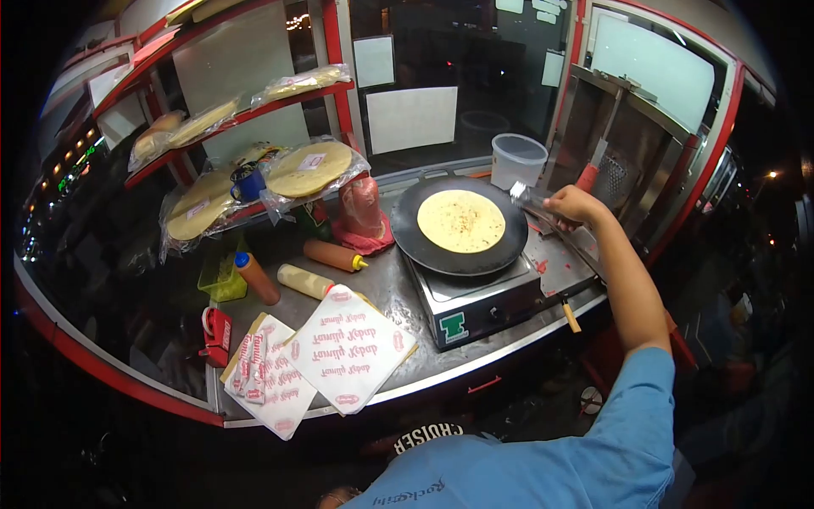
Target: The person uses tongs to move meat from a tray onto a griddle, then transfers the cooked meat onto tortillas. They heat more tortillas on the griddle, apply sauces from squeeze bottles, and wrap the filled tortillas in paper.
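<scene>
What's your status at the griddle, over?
Right hand shut on tongs, tips at right rim of round pan. Left hand out of view. Flatbread lies flat in pan. Plastic tub just behind tongs.

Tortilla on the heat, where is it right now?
Head view, right of centre: the tortilla lies flat on the round black pan atop the cooker, just left of the right hand holding tongs.
</scene>
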A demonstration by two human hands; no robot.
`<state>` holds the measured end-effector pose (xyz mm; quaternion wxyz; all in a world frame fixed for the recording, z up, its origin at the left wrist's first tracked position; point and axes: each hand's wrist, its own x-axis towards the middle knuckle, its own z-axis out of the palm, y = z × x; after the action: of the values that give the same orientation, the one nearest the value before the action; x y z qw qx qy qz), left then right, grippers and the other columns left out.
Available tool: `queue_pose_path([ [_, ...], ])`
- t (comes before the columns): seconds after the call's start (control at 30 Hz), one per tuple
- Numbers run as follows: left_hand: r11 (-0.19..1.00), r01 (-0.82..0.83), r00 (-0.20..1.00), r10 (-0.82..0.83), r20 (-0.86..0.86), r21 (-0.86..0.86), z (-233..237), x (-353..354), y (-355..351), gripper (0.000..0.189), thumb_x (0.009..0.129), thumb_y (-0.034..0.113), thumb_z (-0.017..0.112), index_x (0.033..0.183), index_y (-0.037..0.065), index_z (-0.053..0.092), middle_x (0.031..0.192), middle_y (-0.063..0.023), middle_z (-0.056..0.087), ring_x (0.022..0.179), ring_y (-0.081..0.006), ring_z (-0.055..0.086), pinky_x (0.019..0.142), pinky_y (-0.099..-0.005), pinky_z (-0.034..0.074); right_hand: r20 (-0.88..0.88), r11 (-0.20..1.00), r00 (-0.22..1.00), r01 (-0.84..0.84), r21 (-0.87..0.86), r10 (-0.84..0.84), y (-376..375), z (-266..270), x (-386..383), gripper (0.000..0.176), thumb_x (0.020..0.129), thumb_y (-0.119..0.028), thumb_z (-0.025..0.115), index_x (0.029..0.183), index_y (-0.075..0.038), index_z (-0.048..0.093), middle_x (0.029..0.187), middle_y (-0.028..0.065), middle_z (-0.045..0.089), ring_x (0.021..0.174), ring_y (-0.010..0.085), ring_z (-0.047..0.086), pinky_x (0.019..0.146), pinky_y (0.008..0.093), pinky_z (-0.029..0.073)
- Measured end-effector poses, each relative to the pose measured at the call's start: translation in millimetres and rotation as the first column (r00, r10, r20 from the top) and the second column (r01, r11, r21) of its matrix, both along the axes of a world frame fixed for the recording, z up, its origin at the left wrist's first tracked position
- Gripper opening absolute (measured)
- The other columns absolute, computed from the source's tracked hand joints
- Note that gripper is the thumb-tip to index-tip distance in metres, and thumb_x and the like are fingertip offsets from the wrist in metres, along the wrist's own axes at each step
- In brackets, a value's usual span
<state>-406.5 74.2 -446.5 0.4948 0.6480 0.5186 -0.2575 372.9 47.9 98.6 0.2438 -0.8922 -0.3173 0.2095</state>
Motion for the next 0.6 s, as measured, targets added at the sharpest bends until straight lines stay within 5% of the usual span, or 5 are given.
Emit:
queue_pose_path([
  [0.17,0.999,-0.002,1.0,0.002,-0.001,-0.048,-40.0,-8.5,31.2,0.04,0.095,0.039,0.063,0.121,0.009,0.071,0.118,-0.0145,0.073,0.1,-0.0288,0.072,0.089,-0.043,0.054,-0.356,0.99,0.933,0.092,0.108,-0.048,39.1,-74.0,-0.6,0.029,0.101,-0.03,0.063,0.099,-0.002,0.073,0.072,0.0066,0.067,0.053,0.011,0.06,0.043,0.0269,0.045],
  [0.27,0.999,0.0,0.999,0.002,0.032,-0.044,-49.2,2.5,53.0,0.039,0.095,0.038,0.063,0.12,0.009,0.071,0.119,-0.0142,0.072,0.101,-0.0292,0.072,0.09,-0.0432,0.054,-0.162,0.953,0.987,0.065,0.296,-0.017,46.5,-81.7,-18.0,0.037,0.096,-0.038,0.067,0.098,-0.002,0.073,0.073,0.0104,0.071,0.057,0.0209,0.067,0.049,0.0361,0.051],
  [0.33,0.732,0.616,0.78,-0.618,-0.097,0.291,-36.7,17.8,71.4,0.029,0.094,0.031,0.062,0.114,0.013,0.073,0.114,-0.0102,0.074,0.097,-0.0276,0.071,0.086,-0.0437,0.054,0.678,0.99,0.735,-0.085,0.11,-0.013,35.4,-74.9,-32.0,0.037,0.095,-0.038,0.067,0.104,-0.003,0.073,0.084,0.0178,0.074,0.072,0.0345,0.072,0.068,0.0462,0.056],
  [0.37,0.732,0.616,0.78,-0.618,-0.098,0.291,-40.6,22.6,73.0,0.029,0.094,0.031,0.062,0.114,0.013,0.073,0.114,-0.0102,0.074,0.097,-0.0276,0.071,0.086,-0.0437,0.054,0.644,0.974,0.765,-0.145,0.173,0.0,29.4,-56.0,-65.1,0.034,0.094,-0.037,0.065,0.11,-0.008,0.074,0.094,0.0214,0.073,0.089,0.0424,0.071,0.084,0.0509,0.054],
  [0.6,0.997,-0.076,0.991,0.079,0.111,-0.033,-17.9,44.1,3.4,0.031,0.098,0.032,0.062,0.119,0.011,0.071,0.113,-0.0058,0.073,0.099,-0.0226,0.068,0.086,-0.0419,0.054,0.82,0.974,0.529,-0.174,-0.147,0.218,42.8,-52.4,-95.6,0.026,0.089,-0.029,0.069,0.11,-0.014,0.074,0.102,0.0152,0.071,0.092,0.0376,0.07,0.079,0.0504,0.056],
])
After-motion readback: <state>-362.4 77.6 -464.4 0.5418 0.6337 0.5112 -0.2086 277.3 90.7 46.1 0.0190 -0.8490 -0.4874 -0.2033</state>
